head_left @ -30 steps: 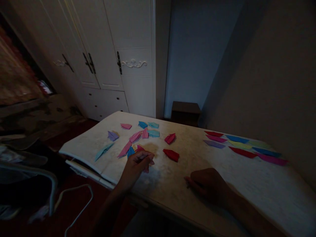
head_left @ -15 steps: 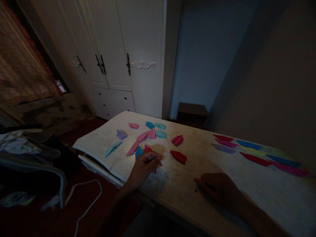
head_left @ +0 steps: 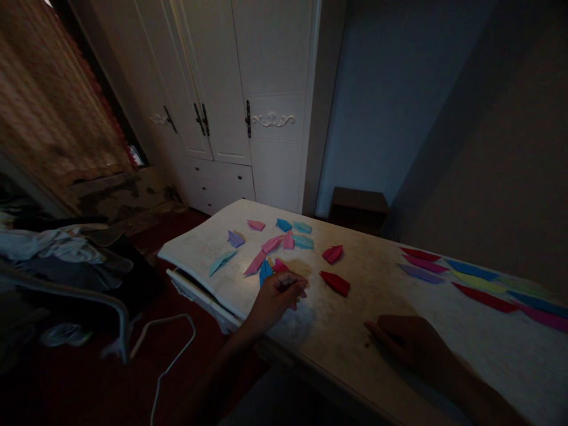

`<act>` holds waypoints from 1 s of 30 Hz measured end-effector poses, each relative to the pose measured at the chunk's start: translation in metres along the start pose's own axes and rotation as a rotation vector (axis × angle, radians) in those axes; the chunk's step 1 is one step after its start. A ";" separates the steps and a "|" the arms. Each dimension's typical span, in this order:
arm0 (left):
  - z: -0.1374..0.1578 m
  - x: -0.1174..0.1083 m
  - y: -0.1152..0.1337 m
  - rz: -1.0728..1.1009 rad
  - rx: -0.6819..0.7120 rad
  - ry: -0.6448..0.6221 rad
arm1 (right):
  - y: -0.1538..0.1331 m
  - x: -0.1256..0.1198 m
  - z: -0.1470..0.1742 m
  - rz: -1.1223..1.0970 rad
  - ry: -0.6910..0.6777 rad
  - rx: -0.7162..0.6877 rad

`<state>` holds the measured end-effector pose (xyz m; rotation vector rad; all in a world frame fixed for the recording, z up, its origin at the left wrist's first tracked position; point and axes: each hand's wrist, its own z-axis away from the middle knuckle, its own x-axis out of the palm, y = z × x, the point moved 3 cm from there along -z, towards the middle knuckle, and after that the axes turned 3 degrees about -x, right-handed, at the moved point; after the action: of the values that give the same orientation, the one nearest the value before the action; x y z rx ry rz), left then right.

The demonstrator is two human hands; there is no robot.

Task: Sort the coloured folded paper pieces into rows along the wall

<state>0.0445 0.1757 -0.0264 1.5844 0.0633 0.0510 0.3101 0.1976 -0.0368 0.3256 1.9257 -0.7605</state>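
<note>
The view is swinging leftward, so the table [head_left: 195, 239] is sliding rightward across the picture, more of the curtain [head_left: 66, 112] is showing, and the magenta strip [head_left: 544, 318] at the far right is now running out of frame. The paper pieces themselves are keeping their places relative to one another, so the work seems to be pausing, with only the head turning. The left hand [head_left: 276, 296] is hovering or resting near the front edge, its fingers curling and their tips drawing together; whether it is pinching anything I cannot tell. It is partly covering a folded magenta paper [head_left: 280, 266], and a blue paper [head_left: 265, 272] is lying just beside it. Beyond it, pink papers [head_left: 255, 264] are lying in a slanting row, with a purple paper [head_left: 235, 238] and a pale teal paper [head_left: 223, 262] farther left. The right hand [head_left: 403, 337] is lying low over the table, fingers folding inward, its grip too dark to judge; a small dark speck [head_left: 367, 344] is sitting near its fingertips. Between the hands and farther back, a folded red paper [head_left: 336, 283] is lying apart, while flatter strips, including a yellow strip [head_left: 478, 282], are resting in staggered rows to the right.
</note>
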 end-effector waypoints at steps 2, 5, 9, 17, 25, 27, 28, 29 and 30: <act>0.002 -0.001 -0.002 -0.020 0.010 0.011 | 0.000 0.000 0.000 -0.002 -0.002 0.006; 0.010 -0.002 -0.005 -0.081 0.046 0.037 | 0.003 0.002 0.001 -0.003 -0.002 0.010; 0.027 -0.010 -0.005 -0.255 0.137 -0.016 | 0.005 0.003 0.003 -0.006 0.003 0.005; 0.030 -0.128 0.008 -0.806 0.232 0.531 | 0.003 0.002 0.001 0.027 0.031 -0.006; 0.015 -0.174 0.015 -1.301 -0.065 0.371 | 0.001 -0.001 0.003 0.053 0.031 0.017; 0.014 -0.175 0.015 -1.270 -0.042 0.384 | 0.002 -0.001 0.003 0.055 0.044 0.004; 0.014 -0.177 0.014 -1.230 -0.028 0.396 | 0.002 0.000 0.004 0.054 0.049 -0.001; 0.014 -0.179 0.013 -1.176 -0.020 0.406 | 0.003 0.000 0.004 0.053 0.051 -0.002; 0.015 -0.182 0.010 -1.118 -0.017 0.410 | 0.003 0.000 0.004 0.052 0.050 -0.001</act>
<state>-0.1355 0.1478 -0.0149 1.3117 1.2402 -0.4948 0.3148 0.1971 -0.0393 0.3957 1.9568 -0.7232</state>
